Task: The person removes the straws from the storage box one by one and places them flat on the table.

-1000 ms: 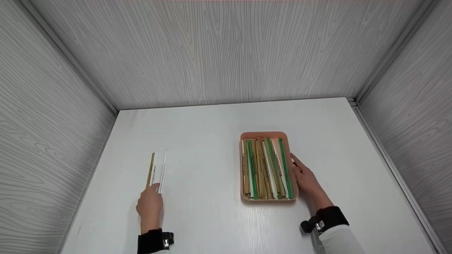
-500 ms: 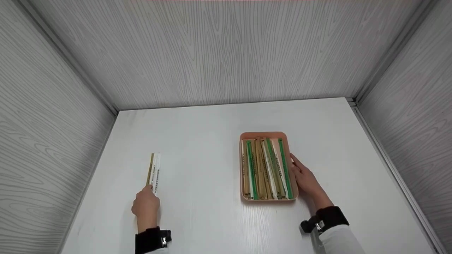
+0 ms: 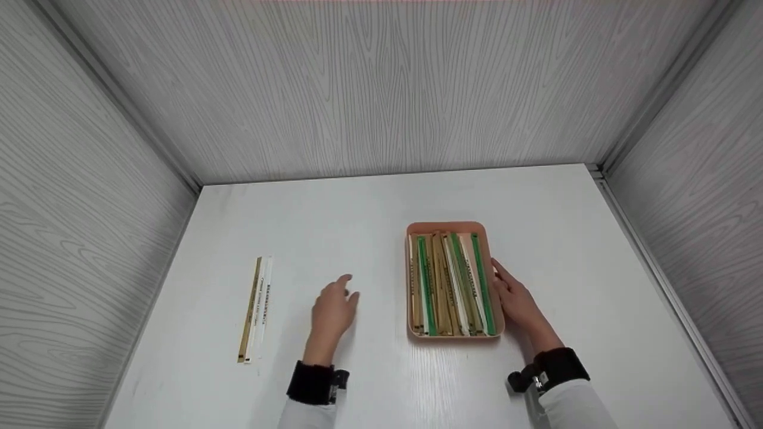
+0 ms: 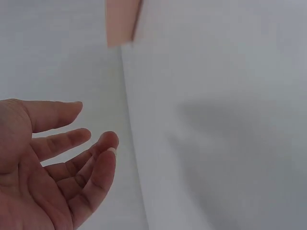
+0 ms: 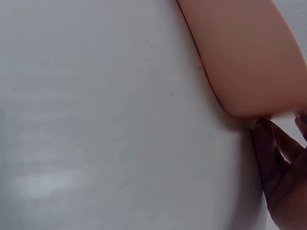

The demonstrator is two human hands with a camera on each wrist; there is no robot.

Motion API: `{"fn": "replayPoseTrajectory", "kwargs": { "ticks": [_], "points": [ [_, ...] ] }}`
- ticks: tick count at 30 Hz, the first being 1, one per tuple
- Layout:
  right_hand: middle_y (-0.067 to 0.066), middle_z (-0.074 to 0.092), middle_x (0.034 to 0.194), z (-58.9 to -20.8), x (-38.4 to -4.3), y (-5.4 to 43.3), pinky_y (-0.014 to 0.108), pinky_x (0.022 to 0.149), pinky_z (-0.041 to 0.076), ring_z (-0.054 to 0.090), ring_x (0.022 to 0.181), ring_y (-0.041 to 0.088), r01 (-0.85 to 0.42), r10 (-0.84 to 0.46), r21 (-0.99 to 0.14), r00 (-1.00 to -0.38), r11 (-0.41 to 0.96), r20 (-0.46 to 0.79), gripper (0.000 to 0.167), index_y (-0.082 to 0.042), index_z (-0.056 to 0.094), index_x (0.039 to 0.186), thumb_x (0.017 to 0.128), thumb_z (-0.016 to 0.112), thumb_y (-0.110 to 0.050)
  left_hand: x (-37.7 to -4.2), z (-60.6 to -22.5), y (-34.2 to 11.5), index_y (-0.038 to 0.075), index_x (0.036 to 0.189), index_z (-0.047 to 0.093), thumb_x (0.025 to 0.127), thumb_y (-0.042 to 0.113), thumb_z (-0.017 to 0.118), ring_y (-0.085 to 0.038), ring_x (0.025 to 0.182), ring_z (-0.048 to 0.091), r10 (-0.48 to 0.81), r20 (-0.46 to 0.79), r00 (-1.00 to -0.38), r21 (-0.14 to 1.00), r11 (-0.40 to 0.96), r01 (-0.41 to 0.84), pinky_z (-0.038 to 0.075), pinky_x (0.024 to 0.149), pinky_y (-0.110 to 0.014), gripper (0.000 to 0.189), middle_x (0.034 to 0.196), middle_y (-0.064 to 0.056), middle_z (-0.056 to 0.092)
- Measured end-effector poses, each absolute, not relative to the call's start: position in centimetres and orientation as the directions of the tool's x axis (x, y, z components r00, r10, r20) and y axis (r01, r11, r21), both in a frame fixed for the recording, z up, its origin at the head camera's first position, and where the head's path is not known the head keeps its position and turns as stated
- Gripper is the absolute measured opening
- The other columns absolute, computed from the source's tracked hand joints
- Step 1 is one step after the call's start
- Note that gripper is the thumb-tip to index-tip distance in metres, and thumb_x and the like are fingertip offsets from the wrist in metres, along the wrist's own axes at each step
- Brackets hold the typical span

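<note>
A pinkish-orange tray (image 3: 444, 227) holds a row of long, thin wrapped straws (image 3: 441, 286) in brown, green and white. Against its right wall rest the fingers of my right hand (image 3: 520, 304); the right wrist view shows those fingertips at the tray's outer side. My left hand (image 3: 332, 310) is over the table between the tray and a small group at the left, its fingers loosely bent with nothing between them. That group is a brown wrapped straw (image 3: 249, 313) and white ones (image 3: 259, 310) lying side by side, roughly lengthwise.
The white tabletop (image 3: 357, 220) is bounded by grey wood-grain panels at the back (image 3: 381, 89), left and right. Black camera straps (image 3: 313, 381) circle both wrists.
My left hand has brought a white straw in beside the other straws, let go, and moved right towards the tray. My right hand and the tray have stayed in place.
</note>
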State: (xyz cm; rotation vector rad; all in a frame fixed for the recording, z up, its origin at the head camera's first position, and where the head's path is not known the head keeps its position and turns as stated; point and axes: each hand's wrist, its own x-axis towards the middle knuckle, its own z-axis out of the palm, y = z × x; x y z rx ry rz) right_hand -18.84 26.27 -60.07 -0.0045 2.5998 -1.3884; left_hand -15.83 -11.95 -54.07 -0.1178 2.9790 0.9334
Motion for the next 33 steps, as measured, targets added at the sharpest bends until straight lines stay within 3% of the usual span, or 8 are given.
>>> {"fn": "replayPoseTrajectory", "kwargs": {
  "ticks": [7,11,14,19,23,29,33],
  "points": [
    [0.020,0.034,0.153,-60.1,-18.9,26.2,0.055,0.111,0.024,0.029,0.140,0.038,0.092,-0.092,-0.820,-0.981,0.565,-0.173,0.053,-0.021,0.020,0.158,0.108,0.034,-0.032,-16.7,-54.1,-3.5,0.001,0.139,0.052,0.097,0.015,0.061,-0.026,0.093,0.064,0.203,-0.006,-0.979,0.649,0.746,0.150,0.053,0.077,-0.040,0.045,0.108,-0.016,0.065],
    [0.019,0.035,0.153,-60.1,-19.0,26.1,0.054,0.111,0.025,0.032,0.139,0.037,0.115,-0.082,-0.827,-0.978,0.550,-0.191,0.053,-0.023,0.019,0.158,0.108,0.033,-0.033,-17.4,-54.6,-0.8,-0.002,0.141,0.049,0.098,0.013,0.060,-0.028,0.097,0.064,0.292,0.001,-0.957,0.645,0.731,0.223,0.053,0.081,-0.039,0.047,0.119,-0.019,0.063],
    [0.019,0.037,0.152,-60.0,-19.0,26.0,0.054,0.111,0.026,0.035,0.137,0.037,0.125,-0.080,-0.827,-0.976,0.548,-0.201,0.053,-0.024,0.018,0.158,0.108,0.032,-0.034,-18.0,-55.1,0.4,-0.004,0.141,0.047,0.097,0.014,0.061,-0.030,0.102,0.064,0.314,-0.005,-0.950,0.612,0.752,0.245,0.053,0.084,-0.038,0.049,0.126,-0.022,0.060],
    [0.019,0.039,0.150,-59.8,-19.0,26.0,0.054,0.111,0.027,0.037,0.136,0.036,0.132,-0.073,-0.825,-0.976,0.550,-0.205,0.052,-0.024,0.019,0.158,0.108,0.033,-0.033,-18.8,-56.2,1.7,-0.008,0.141,0.044,0.096,0.011,0.062,-0.025,0.078,0.066,0.311,-0.045,-0.949,0.551,0.800,0.236,0.053,0.063,-0.031,0.052,0.110,-0.024,0.064],
    [0.019,0.040,0.150,-59.8,-19.0,26.0,0.053,0.111,0.027,0.037,0.136,0.035,0.123,-0.078,-0.825,-0.977,0.552,-0.198,0.052,-0.023,0.020,0.158,0.108,0.032,-0.033,-19.1,-56.6,2.4,-0.007,0.134,0.052,0.094,0.006,0.063,-0.025,0.072,0.065,0.297,-0.061,-0.953,0.470,0.851,0.235,0.051,0.055,-0.030,0.043,0.101,-0.024,0.064],
    [0.019,0.039,0.151,-59.9,-19.0,26.1,0.053,0.111,0.026,0.034,0.138,0.035,0.118,-0.077,-0.820,-0.978,0.560,-0.193,0.052,-0.023,0.020,0.158,0.109,0.033,-0.032,-18.8,-56.9,2.9,-0.005,0.125,0.058,0.091,-0.005,0.063,-0.027,0.073,0.063,0.303,-0.015,-0.953,0.344,0.896,0.280,0.052,0.055,-0.032,0.035,0.100,-0.022,0.060],
    [0.019,0.039,0.151,-59.9,-19.1,26.1,0.054,0.111,0.026,0.034,0.138,0.037,0.115,-0.075,-0.809,-0.978,0.577,-0.192,0.052,-0.023,0.020,0.158,0.109,0.033,-0.033,-18.9,-57.1,2.8,-0.004,0.123,0.058,0.089,-0.006,0.064,-0.025,0.073,0.063,0.305,-0.002,-0.952,0.317,0.904,0.288,0.052,0.056,-0.031,0.034,0.099,-0.021,0.059]
  ]
}}
